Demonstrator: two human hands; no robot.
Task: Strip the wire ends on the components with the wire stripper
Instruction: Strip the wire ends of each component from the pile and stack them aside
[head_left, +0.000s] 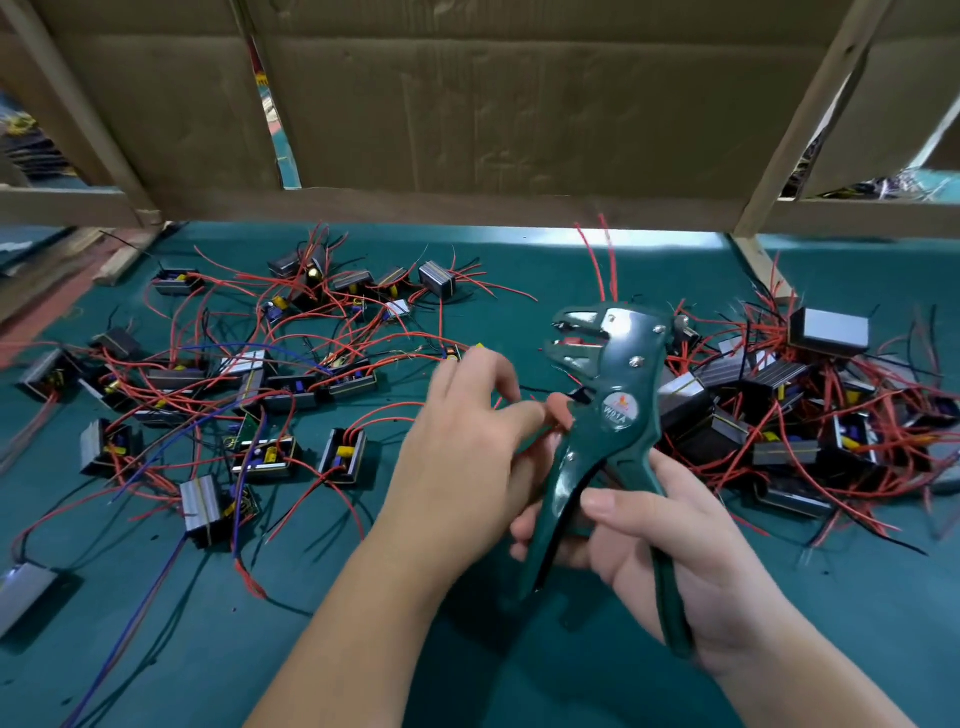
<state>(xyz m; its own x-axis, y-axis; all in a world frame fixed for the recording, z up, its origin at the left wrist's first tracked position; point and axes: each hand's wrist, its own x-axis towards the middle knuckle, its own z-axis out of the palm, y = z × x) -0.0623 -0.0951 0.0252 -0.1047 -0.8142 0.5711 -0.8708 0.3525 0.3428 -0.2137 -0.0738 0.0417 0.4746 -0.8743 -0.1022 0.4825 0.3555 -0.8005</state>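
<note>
The right hand (675, 551) grips both handles of the stripper (618, 395), held upright above the mat (857, 623), toothed jaws parted and facing left. The left hand (467, 441) has curled fingers, its thumb tip against the stripper's side; blur hides whether it pinches a wire. Loose components (291, 384) with red leads spread across the left, and a dense heap (779, 415) crowds the right, just beside the tool. Bare mat lies between them and along the near edge. A cardboard wall (467, 104) closes the back
</note>
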